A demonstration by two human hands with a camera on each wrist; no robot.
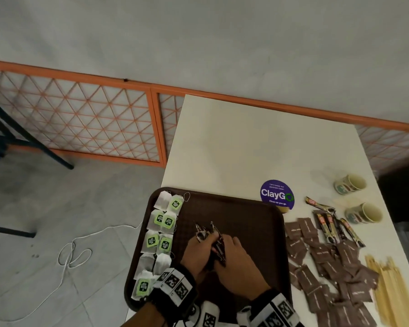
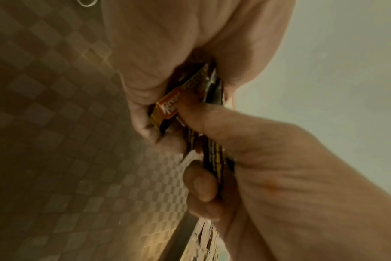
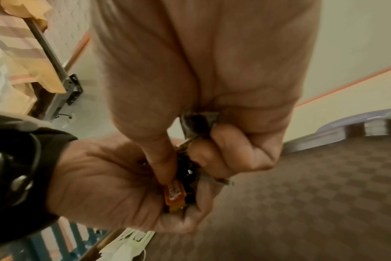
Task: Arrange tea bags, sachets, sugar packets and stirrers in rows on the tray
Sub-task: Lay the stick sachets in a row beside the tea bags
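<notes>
Head view shows the left hand (image 1: 198, 252) and right hand (image 1: 236, 258) both clutching a bunch of sachets (image 1: 216, 244) over the middle of the tray (image 1: 246, 208), and one loose pull could spill sticks onto the tea bags (image 1: 159, 232) along its left edge.

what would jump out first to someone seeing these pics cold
Both hands, the left hand and right hand, meet over the middle of the dark brown tray, gripping a bundle of stick sachets. Down the tray's left edge runs a double row of tea bags, many with green tags. To the right of the tray, on the white table, lies a messy heap of brown sugar packets, with wooden stirrers beyond.
</notes>
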